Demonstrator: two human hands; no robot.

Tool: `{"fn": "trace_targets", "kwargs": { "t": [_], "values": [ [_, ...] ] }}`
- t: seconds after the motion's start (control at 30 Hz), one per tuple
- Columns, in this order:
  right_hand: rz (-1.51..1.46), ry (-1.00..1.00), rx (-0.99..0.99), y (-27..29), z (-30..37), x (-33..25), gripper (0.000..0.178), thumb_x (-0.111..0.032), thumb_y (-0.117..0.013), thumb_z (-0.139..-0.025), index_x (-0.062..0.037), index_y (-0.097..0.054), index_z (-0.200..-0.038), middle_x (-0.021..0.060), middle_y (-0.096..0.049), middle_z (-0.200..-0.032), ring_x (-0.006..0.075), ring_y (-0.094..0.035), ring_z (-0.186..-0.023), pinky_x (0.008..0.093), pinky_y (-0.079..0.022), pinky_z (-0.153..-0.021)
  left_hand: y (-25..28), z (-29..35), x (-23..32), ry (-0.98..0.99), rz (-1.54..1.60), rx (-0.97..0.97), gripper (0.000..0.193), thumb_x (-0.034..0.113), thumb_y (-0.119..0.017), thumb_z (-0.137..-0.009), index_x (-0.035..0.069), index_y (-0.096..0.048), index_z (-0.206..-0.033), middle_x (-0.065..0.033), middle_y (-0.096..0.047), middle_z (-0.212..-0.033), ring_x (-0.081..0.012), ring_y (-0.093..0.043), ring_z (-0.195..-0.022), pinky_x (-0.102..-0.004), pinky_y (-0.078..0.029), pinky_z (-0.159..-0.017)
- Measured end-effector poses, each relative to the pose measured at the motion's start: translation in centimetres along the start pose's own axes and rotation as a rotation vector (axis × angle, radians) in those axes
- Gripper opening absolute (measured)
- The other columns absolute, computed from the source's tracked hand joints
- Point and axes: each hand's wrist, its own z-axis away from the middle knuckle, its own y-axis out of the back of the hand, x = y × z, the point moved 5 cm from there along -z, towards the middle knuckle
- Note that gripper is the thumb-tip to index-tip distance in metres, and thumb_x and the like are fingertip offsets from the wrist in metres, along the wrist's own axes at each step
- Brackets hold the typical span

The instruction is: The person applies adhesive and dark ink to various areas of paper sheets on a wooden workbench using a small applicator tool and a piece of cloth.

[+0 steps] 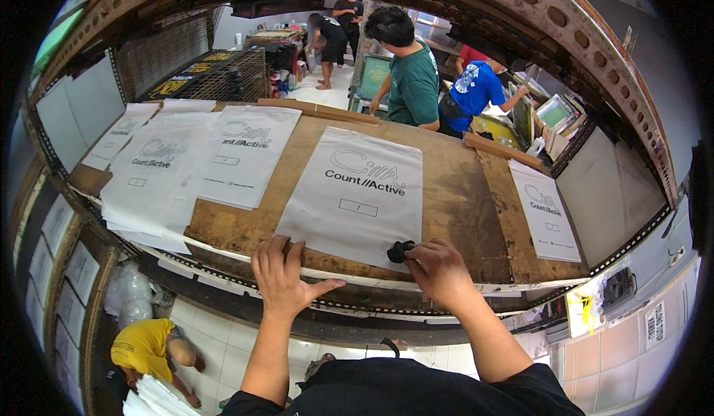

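A white printed sheet [342,222] lies flat on the worn wooden board [476,215] in front of me. It bears dark lettering and a small outlined box; whether it is a single sheet or a flat bag, I cannot tell. At its near left corner rests my left hand [281,276], fingers spread, thumb pointing right along the board's front edge. My right hand [440,271] pinches a crumpled black cloth [400,251], which touches the sheet's near right corner.
Overlapping printed sheets [160,185] cover the board's left side; another sheet [545,219] lies at the right. A perforated metal frame [587,40] arches overhead. Beyond the board stand people in green [416,81] and blue [476,92]. A person in yellow [145,349] crouches below left.
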Motion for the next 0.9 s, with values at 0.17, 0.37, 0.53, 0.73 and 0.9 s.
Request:
{"fn": "trace_targets", "kwargs": {
  "t": [0.17,0.37,0.53,0.73,0.9],
  "values": [
    [-0.006,0.009,0.018,-0.16,0.08,0.18,0.013,-0.005,-0.076,-0.082,-0.0011,-0.074,-0.095,0.0143,-0.075,-0.094,0.0351,-0.069,-0.090,0.0449,-0.055,-0.083,0.02,-0.04,0.01,-0.007,-0.017,-0.015,0.095,0.087,-0.068,-0.070,0.004,-0.063,-0.116,-0.0186,-0.057,-0.117,-0.0380,-0.054,-0.113,-0.0556,-0.040,-0.100],
    [0.004,0.006,0.016,-0.22,0.11,0.08,0.010,-0.008,-0.072,-0.084,-0.0019,-0.071,-0.092,0.0142,-0.071,-0.089,0.0362,-0.067,-0.089,0.0460,-0.055,-0.083,0.02,-0.10,-0.01,-0.008,-0.004,-0.015,0.094,0.088,-0.067,-0.070,0.005,-0.063,-0.115,-0.0179,-0.057,-0.116,-0.0370,-0.055,-0.111,-0.0548,-0.040,-0.099],
    [-0.001,-0.003,0.010,-0.17,0.15,-0.03,0.010,-0.008,-0.071,-0.085,-0.0020,-0.070,-0.092,0.0142,-0.072,-0.090,0.0363,-0.067,-0.089,0.0462,-0.055,-0.083,-0.04,0.04,-0.11,-0.011,0.002,-0.015,0.094,0.088,-0.067,-0.070,0.005,-0.063,-0.115,-0.0180,-0.057,-0.116,-0.0369,-0.054,-0.111,-0.0550,-0.040,-0.099],
    [0.001,-0.014,0.000,-0.21,0.14,0.17,0.010,-0.007,-0.072,-0.084,-0.0012,-0.072,-0.093,0.0145,-0.073,-0.092,0.0356,-0.068,-0.090,0.0454,-0.055,-0.084,-0.10,0.03,-0.02,-0.014,-0.009,-0.010,0.095,0.088,-0.067,-0.071,0.005,-0.062,-0.115,-0.0181,-0.057,-0.116,-0.0372,-0.054,-0.111,-0.0552,-0.040,-0.099],
    [-0.003,-0.016,0.007,-0.04,0.06,0.16,0.010,-0.008,-0.071,-0.085,-0.0024,-0.072,-0.093,0.0148,-0.072,-0.091,0.0367,-0.067,-0.089,0.0456,-0.055,-0.086,-0.13,-0.12,0.02,-0.014,-0.028,-0.019,0.095,0.089,-0.066,-0.070,0.005,-0.062,-0.115,-0.0177,-0.056,-0.116,-0.0379,-0.053,-0.112,-0.0559,-0.040,-0.099]
  ]
}}
